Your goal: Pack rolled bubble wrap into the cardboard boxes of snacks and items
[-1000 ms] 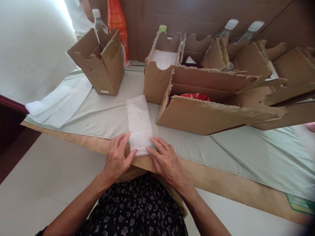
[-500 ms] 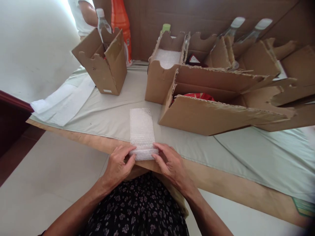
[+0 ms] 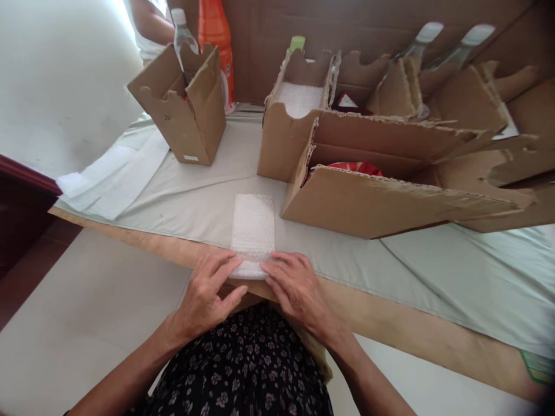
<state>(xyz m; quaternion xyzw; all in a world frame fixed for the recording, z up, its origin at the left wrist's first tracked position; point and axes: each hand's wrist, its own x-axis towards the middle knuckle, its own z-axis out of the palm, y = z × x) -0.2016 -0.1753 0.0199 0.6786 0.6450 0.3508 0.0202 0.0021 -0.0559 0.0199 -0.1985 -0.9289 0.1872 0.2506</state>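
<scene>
A strip of bubble wrap [image 3: 253, 222] lies on the cloth at the table's near edge, its near end doubled over into a thicker band. My left hand [image 3: 210, 289] rests its fingertips on the left side of that band, with the thumb spread away from it. On the right side, the fingers of my right hand [image 3: 295, 286] lie stretched over the band, the thumb lower at the edge. Neither hand is closed round the wrap. Whether anything is inside the fold I cannot tell.
Behind stand cardboard boxes [image 3: 403, 199], one with bubble wrap pieces [image 3: 300, 99]. At left are another box [image 3: 191, 124], an orange bottle [image 3: 219, 46] and white sheets [image 3: 117, 173]. Clear bottles [image 3: 427, 37] stand at the back. Another person's arm [image 3: 151, 23] shows top left.
Both hands have loosened from pinching the band's ends to lying on it with flatter fingers. My left thumb has come off the wrap. The view has shifted slightly.
</scene>
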